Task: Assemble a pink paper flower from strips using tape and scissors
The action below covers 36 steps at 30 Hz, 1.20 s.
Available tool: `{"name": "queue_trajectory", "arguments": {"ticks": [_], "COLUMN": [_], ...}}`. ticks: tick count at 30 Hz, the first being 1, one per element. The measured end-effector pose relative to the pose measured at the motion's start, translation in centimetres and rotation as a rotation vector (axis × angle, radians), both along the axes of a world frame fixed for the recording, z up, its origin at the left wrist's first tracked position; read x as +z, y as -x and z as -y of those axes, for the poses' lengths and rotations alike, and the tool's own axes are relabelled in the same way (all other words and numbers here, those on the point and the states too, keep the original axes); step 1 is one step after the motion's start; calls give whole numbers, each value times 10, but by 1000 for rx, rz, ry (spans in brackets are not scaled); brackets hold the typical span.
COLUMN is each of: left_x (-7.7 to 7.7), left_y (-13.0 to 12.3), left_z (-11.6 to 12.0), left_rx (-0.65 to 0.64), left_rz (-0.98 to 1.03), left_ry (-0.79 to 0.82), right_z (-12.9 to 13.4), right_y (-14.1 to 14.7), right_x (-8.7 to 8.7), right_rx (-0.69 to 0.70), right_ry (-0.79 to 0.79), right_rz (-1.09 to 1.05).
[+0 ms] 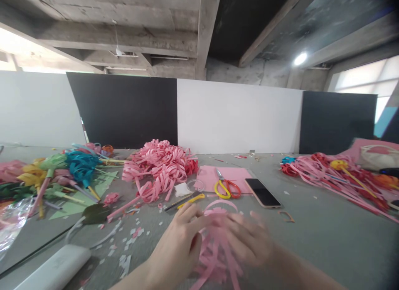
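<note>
A bundle of fringed pink paper strips (215, 259) hangs between my hands just above the table, with one strip curling up in a loop behind the fingers. My left hand (181, 236) has its thumb and forefinger closed on the top of the bundle. Over the right side of the strips lies my right hand (249, 240), smeared by motion, so its grip is unclear. Beyond the hands are scissors (229, 189) with yellow and red handles on pink paper sheets (240, 173), a clear tape roll (195, 185) and a yellow cutter (190, 200).
A phone (263, 193) lies right of the scissors. Curled pink paper flowers (158, 165) are heaped at the back. Coloured paper flowers (82, 165) and a white power bank (57, 269) are at left. More pink strips (321, 173) lie at right. Paper scraps (134, 236) litter the table.
</note>
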State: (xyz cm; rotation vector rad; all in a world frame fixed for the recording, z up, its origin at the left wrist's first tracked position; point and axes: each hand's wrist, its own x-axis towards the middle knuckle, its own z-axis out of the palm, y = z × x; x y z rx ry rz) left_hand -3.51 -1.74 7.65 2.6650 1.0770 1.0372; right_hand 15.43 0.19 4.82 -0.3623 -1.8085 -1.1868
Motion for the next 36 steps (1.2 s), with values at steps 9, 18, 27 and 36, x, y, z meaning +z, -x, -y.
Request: {"name": "queue_trajectory", "arguments": {"ticks": [9, 18, 27, 36], "left_x": [-2, -8, -4, -23], "left_y": [-8, -9, 1, -1], "left_z": [10, 17, -2, -4], "left_rx": [-156, -272, 7, 71], "left_rz": [-167, -285, -216, -222], "left_ry": [-261, -578, -297, -240], "right_z": [-9, -22, -10, -9], "right_y": [-6, -11, 5, 10], "right_x": [-9, -18, -19, -26], "right_rx": [-59, -146, -198, -267], "right_ry": [120, 386, 448, 438], "right_rz": [-38, -210, -195, -161]}}
